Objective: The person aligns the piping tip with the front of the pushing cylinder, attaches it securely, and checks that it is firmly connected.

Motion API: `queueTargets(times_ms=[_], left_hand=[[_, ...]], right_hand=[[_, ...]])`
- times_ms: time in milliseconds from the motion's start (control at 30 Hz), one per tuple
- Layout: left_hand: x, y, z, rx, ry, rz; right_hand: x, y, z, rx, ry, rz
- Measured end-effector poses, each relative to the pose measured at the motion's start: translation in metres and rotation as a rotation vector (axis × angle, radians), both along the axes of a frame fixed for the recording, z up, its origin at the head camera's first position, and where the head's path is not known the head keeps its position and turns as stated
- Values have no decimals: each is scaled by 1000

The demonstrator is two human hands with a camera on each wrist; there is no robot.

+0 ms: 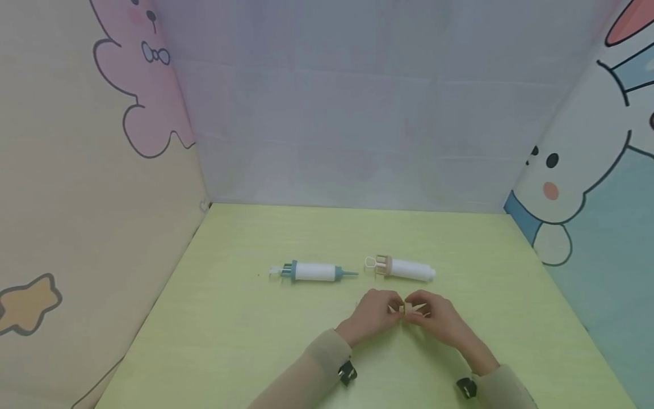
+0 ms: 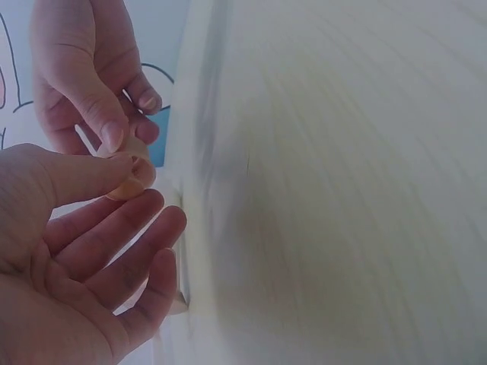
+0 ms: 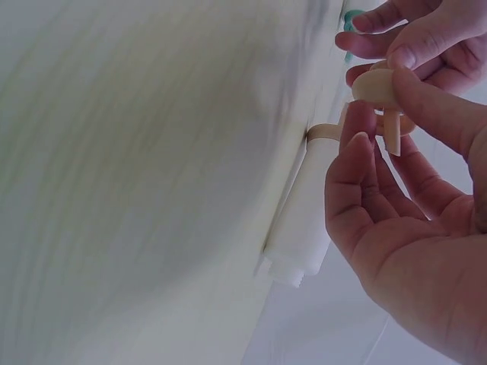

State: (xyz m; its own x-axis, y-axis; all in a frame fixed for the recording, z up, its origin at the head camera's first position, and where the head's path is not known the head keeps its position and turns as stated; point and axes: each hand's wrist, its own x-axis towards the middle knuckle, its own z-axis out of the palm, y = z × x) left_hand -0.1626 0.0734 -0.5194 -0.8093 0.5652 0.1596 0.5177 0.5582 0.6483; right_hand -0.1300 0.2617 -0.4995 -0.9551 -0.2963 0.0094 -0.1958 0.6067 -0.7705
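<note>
2 hands (image 1: 375, 312) (image 1: 440, 319) are holding min. 1 beige pc. (image 1: 409, 308); 2 syringe-like tubes (image 1: 315, 271) (image 1: 410, 269) are lying on 1 tbl (image 1: 219, 324); 2 wrist cams (image 1: 348, 373) (image 1: 466, 388) are showing.

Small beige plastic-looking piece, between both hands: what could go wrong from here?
1. The small beige plastic-looking piece is pinched by the fingertips of the left hand and right hand; a slip could drop it onto the yellow-green table.
2. Its narrow beige prong sticks out near the right-hand fingers and might snag or bend.
3. The white cylindrical tube with a beige end lies just beyond the hands; a knock might roll it.
</note>
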Motion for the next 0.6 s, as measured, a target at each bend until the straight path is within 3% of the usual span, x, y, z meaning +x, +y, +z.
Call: queueTargets(times_ms=[267,600], left_hand=[[2,1,-1,43,-81,56],[4,0,2,79,-105,43]], right_hand=[[0,0,0,-5,-2,8],[1,-1,2,-18,-4,16]])
